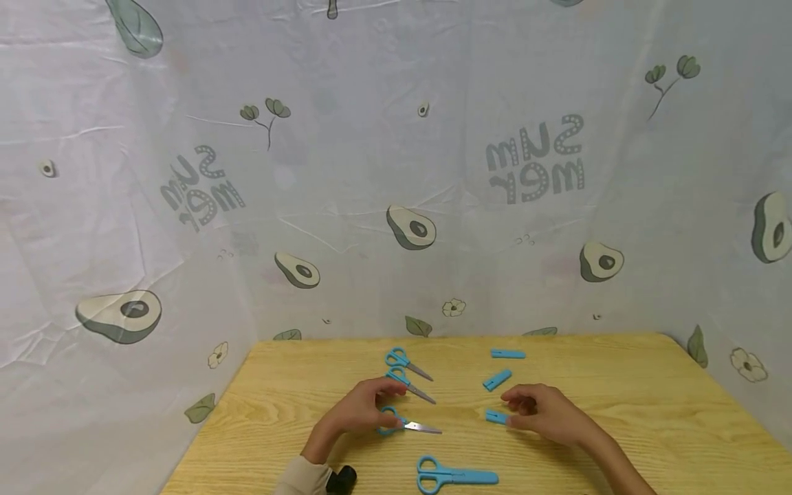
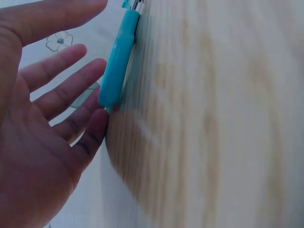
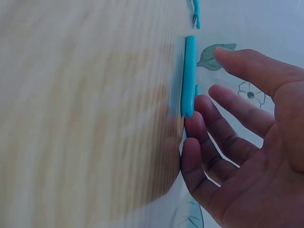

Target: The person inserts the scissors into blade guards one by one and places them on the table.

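My left hand point(image 1: 359, 412) hovers at the blue handle of the nearest bare-bladed scissors point(image 1: 423, 427), thumb and fingers apart. In the left wrist view that scissors handle point(image 2: 118, 61) shows beyond the spread fingers, not gripped. On the other side, my right hand point(image 1: 551, 416) is at a blue scissors cover point(image 1: 496, 416), its fingers loosely bent. The right wrist view shows the cover point(image 3: 189, 76) lying on the table between thumb and fingers, not pinched. Whether a fingertip touches either thing, I cannot tell.
Two more bare scissors point(image 1: 421, 373) point(image 1: 422, 394) lie farther back on the left. Two more blue covers point(image 1: 508, 354) point(image 1: 498, 380) lie back right. Scissors in their cover point(image 1: 467, 476) lie at the front of the wooden table point(image 1: 619, 371). A patterned sheet point(image 1: 359, 172) hangs behind.
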Available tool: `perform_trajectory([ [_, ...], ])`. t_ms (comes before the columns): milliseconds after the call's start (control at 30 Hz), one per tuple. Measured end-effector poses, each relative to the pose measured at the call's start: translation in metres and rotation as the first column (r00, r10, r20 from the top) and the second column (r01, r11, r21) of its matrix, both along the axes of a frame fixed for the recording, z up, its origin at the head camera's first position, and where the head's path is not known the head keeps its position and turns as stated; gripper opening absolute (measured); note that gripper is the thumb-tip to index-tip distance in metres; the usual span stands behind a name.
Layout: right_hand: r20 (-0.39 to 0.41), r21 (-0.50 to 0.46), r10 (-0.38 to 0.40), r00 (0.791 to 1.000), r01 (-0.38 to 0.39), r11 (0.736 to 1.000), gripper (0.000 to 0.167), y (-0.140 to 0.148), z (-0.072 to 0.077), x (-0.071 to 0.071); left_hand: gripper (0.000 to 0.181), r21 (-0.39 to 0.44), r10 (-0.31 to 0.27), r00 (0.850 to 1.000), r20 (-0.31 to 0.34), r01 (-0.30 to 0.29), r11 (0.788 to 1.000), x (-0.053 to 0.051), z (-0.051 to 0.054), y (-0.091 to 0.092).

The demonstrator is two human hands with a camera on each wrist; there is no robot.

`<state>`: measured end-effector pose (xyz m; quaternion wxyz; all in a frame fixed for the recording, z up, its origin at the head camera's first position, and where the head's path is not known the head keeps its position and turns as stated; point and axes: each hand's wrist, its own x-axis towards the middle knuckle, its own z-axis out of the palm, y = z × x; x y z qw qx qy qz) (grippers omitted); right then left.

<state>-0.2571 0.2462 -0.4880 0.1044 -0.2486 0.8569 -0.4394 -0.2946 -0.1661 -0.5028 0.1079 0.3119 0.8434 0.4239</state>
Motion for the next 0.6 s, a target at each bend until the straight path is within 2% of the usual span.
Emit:
perform_trajectory([
  [133,-0.019,0.002,0.014,1.0,-0.014,1.0,0.041,-0.0044,-0.0007,-0.0023,0.053,-0.026,-0.001,1.0,0.013,0.001,1.0,-0.0023,-0.0004,0.0076],
  [300,-0.024,0.018,0.01,1.0,-0.009,1.0,0.04,-0.0032,-0.0035,-0.0044,0.052,-0.054,0.003,1.0,0.004,-0.003,0.999,-0.0052,-0.0014,0.0068],
  [600,-0.022,0.033,0.013,1.0,-0.012,0.999,0.039,0.0001,-0.0024,-0.0039,0.053,-0.061,0.014,1.0,0.009,-0.013,0.998,-0.0023,0.0007,0.0038],
])
